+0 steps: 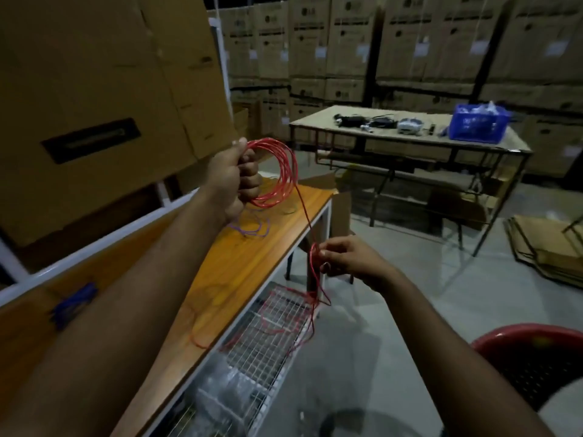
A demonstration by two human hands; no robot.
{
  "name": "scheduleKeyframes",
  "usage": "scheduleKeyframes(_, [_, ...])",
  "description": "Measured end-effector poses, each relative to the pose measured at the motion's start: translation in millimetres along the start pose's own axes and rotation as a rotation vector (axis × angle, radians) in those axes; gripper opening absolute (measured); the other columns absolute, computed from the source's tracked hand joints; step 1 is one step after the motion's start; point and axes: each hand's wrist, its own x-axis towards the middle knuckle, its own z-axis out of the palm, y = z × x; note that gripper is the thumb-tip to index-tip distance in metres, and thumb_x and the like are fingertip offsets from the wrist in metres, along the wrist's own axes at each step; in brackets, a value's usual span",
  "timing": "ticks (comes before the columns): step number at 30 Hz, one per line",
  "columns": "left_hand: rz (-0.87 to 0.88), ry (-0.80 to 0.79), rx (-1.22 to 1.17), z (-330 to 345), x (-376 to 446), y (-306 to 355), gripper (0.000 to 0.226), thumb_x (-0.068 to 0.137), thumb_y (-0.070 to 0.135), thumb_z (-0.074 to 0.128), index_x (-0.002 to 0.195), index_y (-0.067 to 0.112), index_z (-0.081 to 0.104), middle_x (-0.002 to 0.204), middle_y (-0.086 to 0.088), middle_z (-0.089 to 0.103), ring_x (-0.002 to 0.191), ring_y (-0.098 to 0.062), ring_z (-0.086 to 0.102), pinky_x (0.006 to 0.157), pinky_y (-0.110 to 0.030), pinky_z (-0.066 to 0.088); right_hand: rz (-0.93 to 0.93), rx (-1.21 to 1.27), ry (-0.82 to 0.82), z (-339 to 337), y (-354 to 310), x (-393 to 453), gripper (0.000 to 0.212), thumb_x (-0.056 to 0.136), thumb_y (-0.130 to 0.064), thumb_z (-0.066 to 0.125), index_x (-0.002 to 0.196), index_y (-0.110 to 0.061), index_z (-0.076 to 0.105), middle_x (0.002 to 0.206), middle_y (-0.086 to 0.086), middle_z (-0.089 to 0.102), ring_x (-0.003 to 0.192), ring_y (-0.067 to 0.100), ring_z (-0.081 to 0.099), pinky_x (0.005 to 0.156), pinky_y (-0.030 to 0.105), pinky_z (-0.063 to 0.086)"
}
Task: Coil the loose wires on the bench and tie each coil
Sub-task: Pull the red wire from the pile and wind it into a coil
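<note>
Stacked cardboard boxes [315, 42] wall in an orange wooden table [239, 266]. Above it the left hand [235, 181] grips a coil of thin red wire [277, 175] — its tail runs down to the right hand [344, 260], pinched between fingertips, then trails onto a wire-mesh shelf [271, 335]. A loose purple wire [252, 228] lies on the table.

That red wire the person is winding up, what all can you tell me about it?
The red wire is thin, flexible and looks plastic-coated. Part of it is wound into several round loops that the left hand grips, held up above the orange-topped bench. From the coil one strand runs down to the right hand, which pinches it. Below that hand the rest hangs loose, trailing over the bench edge and the wire mesh shelf underneath. No tie is visible on the coil.
</note>
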Motion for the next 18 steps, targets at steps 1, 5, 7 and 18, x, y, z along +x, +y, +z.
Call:
scheduleKeyframes(1, [0.006,0.038,0.007,-15.3,-8.7,-1.4,0.042,0.107,0.039,0.03,0.068,0.023,0.033,0.046,0.011,0.022,0.034,-0.003,0.017,0.035,-0.015,0.011,-0.024,-0.005,-0.02,13.9,1.9,6.1,0.015,0.097,-0.017,0.063,0.103,-0.011,0.075,0.095,0.006,0.076,0.087,0.018,0.072,0.074,0.027,0.058])
scheduleKeyframes(5, [0.032,0.225,0.015,-90.4,-52.5,-6.1,0.042,0.108,0.037,0.029,0.068,0.023,0.03,0.046,0.01,0.02,0.036,-0.005,0.015,0.039,-0.016,0.01,-0.054,0.01,-0.15,83.1,14.5,33.1,0.013,0.094,-0.018,0.069,0.09,-0.008,0.076,0.081,0.007,0.074,0.076,0.017,0.069,0.069,0.033,0.054])
scheduleKeyframes(7, [0.048,0.343,0.048,-127.2,-76.3,-7.5,0.042,0.108,0.036,0.03,0.068,0.022,0.031,0.047,0.01,0.02,0.037,-0.005,0.015,0.039,-0.017,0.011,0.005,0.094,-0.224,121.5,20.2,46.6,0.014,0.094,-0.015,0.067,0.09,-0.003,0.073,0.078,0.015,0.071,0.074,0.021,0.068,0.067,0.034,0.053])
scheduleKeyframes(18, [0.114,0.641,0.062,-242.2,-145.0,-7.1,0.04,0.107,0.035,0.033,0.07,0.022,0.035,0.048,0.01,0.024,0.037,-0.005,0.018,0.039,-0.017,0.012,-0.004,-0.306,-0.254,283.6,11.0,128.4,0.035,0.096,-0.012,0.06,0.128,-0.023,0.06,0.106,0.012,0.066,0.084,0.027,0.067,0.073,0.034,0.055])
